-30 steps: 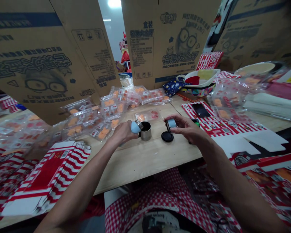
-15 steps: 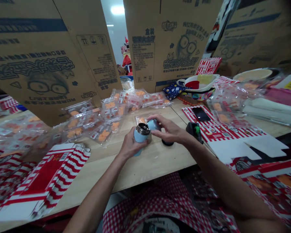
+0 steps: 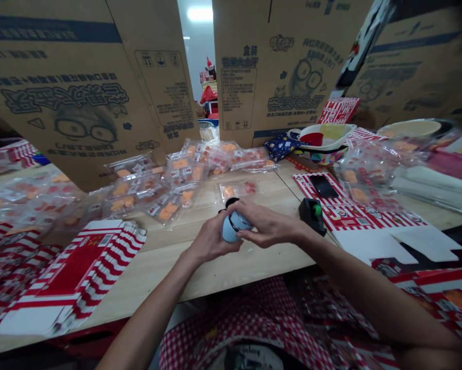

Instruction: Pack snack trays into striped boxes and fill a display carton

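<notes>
Closer together than half a second back, head view: left hand [image 3: 208, 243] wraps the blue flask [image 3: 231, 230] from the left to brace it, right hand [image 3: 267, 228] clamps over its top, both just above the near-middle table [image 3: 215, 272], flat striped cartons [image 3: 80, 267] stacked left.

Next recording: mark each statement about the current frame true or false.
1. The left hand and the right hand both grip the light blue flask. True.
2. The black phone lies on bare wood. False: it lies on a red-and-white striped carton.
3. A stack of flat cartons lies on the table to the person's left. True.
4. The right hand holds the black device with the green button. False: it sits on the table beside the right wrist, and no hand grips it.
</notes>
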Available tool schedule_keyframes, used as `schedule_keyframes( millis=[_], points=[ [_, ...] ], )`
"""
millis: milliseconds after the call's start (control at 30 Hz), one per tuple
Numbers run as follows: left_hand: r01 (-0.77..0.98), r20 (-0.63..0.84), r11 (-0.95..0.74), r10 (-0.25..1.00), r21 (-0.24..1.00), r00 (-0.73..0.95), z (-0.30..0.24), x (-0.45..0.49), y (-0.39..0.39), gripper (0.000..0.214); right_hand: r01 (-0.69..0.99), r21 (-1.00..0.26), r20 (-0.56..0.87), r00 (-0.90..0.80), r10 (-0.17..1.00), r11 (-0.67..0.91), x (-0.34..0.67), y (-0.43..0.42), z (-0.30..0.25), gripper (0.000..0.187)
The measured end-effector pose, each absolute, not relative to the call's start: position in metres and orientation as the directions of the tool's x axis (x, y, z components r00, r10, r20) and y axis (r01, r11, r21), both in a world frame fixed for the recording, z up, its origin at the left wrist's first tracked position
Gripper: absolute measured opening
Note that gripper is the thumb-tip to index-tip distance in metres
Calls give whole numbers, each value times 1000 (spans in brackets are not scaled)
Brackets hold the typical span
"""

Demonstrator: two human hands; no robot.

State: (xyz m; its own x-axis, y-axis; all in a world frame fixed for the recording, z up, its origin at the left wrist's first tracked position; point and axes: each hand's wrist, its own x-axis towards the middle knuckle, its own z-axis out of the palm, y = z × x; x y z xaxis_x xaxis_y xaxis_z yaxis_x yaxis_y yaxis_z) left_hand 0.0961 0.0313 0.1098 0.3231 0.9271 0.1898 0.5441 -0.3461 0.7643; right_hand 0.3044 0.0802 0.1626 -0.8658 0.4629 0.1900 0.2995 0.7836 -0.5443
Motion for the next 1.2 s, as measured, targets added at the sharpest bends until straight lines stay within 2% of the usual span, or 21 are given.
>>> schedule_keyframes(
  millis=[100,233,333,400,467,567,667,733,767,800,867,933,967,1000,1033,1100,1133,1200],
  points=[
    [615,263,-413,909,671,323,98,95,26,63,531,-477,12,-792,610,700,301,67,165,43],
    [573,237,-404,908,714,344,87,101,15,50,616,-521,-124,-740,661,591,295,54,173,38],
    [605,277,-395,918,691,282,84,110,9,38,797,-364,-139,-558,818,482,287,46,176,53],
    [641,308,-382,923,666,230,82,115,6,30,855,-301,-145,-478,866,422,286,44,176,66],
    [619,298,-362,931,697,209,80,117,4,29,788,-361,-159,-580,799,500,290,45,176,63],
    [481,208,-306,946,821,248,79,113,4,37,519,-435,-44,-828,559,736,304,52,178,41],
    [361,123,-247,934,899,335,81,107,6,38,268,-363,77,-946,315,892,312,59,177,29],
    [328,97,-228,924,917,371,83,106,6,33,181,-308,115,-968,225,934,310,58,176,28],
    [329,95,-228,923,916,374,84,106,6,30,199,-282,118,-964,240,939,308,56,175,29],
    [343,103,-238,925,909,366,84,108,6,28,271,-256,110,-946,306,928,305,53,174,31],
    [406,166,-294,933,865,320,84,112,6,22,536,-220,79,-823,563,815,301,45,174,41],
    [492,266,-357,932,794,248,83,117,6,20,760,-231,-8,-626,780,608,301,39,177,55],
    [524,302,-378,926,763,229,83,118,6,21,790,-257,-61,-588,807,556,302,37,180,59],
    [540,320,-389,921,747,221,83,120,6,24,767,-296,-95,-616,782,569,305,38,182,60],
    [542,323,-392,920,744,222,83,121,7,28,702,-343,-107,-689,717,624,307,39,184,58],
    [518,314,-393,919,759,237,83,122,9,39,547,-391,-41,-814,580,740,310,46,185,56],
    [517,319,-399,917,758,241,82,123,11,42,542,-376,-9,-813,582,751,310,50,184,53],
    [561,335,-399,917,725,219,81,124,17,45,667,-314,-27,-718,696,676,309,56,180,47]
  ],
)
